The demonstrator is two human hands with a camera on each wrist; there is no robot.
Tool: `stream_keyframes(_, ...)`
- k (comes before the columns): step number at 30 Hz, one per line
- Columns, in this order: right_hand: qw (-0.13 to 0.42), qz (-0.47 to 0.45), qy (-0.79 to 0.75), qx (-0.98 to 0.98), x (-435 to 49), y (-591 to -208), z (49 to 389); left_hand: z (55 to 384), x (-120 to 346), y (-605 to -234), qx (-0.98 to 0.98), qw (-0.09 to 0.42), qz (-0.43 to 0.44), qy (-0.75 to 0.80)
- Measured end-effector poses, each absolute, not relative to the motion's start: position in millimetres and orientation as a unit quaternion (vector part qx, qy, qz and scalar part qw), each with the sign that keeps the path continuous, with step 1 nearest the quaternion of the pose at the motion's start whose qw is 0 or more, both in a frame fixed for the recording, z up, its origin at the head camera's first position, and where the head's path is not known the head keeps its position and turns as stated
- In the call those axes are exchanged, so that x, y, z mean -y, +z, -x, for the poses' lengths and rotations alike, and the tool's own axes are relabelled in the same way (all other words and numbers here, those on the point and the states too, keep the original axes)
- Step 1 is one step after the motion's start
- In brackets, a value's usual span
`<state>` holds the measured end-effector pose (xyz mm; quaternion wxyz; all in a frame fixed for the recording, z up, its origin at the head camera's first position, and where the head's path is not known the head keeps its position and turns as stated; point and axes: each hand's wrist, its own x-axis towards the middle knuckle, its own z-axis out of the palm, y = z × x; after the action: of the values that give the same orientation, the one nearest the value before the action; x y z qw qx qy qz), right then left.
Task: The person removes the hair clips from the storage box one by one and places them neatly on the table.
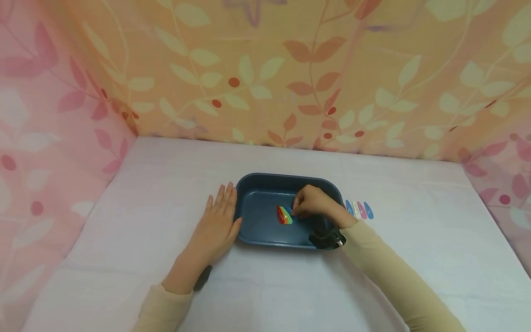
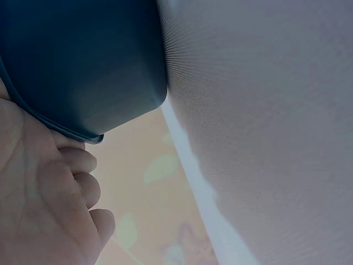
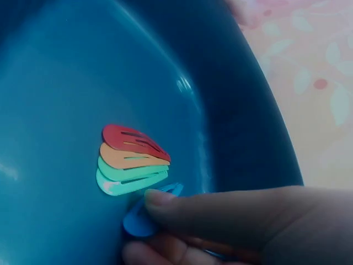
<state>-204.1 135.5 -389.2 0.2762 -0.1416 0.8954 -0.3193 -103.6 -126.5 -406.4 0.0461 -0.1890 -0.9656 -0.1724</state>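
Tabletop point(image 1: 439, 249), pinched blue clip point(image 3: 140, 222), clips point(image 1: 362, 210) beside tray point(image 1: 259, 210) only in head view

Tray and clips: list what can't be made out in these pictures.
Head view: most of the tray's near right corner, behind the black wrist strap.
Left wrist view: the tray's inside, hidden by its outer wall.
Right wrist view: part of the blue clip, behind the right thumb.
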Motion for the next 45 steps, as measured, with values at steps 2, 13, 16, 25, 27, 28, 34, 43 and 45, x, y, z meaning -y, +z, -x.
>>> stream_keyframes(2,0.279,0.131,-0.344,-0.887,-136,-389,204,104,126,-406,0.966,0.045,0.189,-0.172)
stream_keyframes(13,0.292,0.135,-0.397,-0.860,-141,-388,201,103,126,-405,0.965,0.043,0.189,-0.174)
stream_keyframes(16,0.287,0.134,-0.415,-0.853,-142,-388,201,102,127,-406,0.965,0.048,0.188,-0.173)
stream_keyframes(25,0.275,0.138,-0.460,-0.833,-154,-379,196,102,125,-406,0.965,0.043,0.187,-0.176)
stream_keyframes(27,0.273,0.141,-0.473,-0.826,-156,-377,195,102,125,-406,0.966,0.042,0.187,-0.176)
stream_keyframes(28,0.272,0.143,-0.479,-0.823,-156,-377,194,102,125,-405,0.966,0.043,0.186,-0.176)
stream_keyframes(34,0.266,0.143,-0.507,-0.807,-158,-379,191,102,125,-406,0.966,0.044,0.185,-0.173)
stream_keyframes(43,0.233,0.143,-0.528,-0.804,-161,-377,185,102,125,-407,0.966,0.049,0.184,-0.174)
stream_keyframes(45,0.232,0.140,-0.534,-0.801,-162,-377,184,102,125,-407,0.966,0.051,0.185,-0.175)
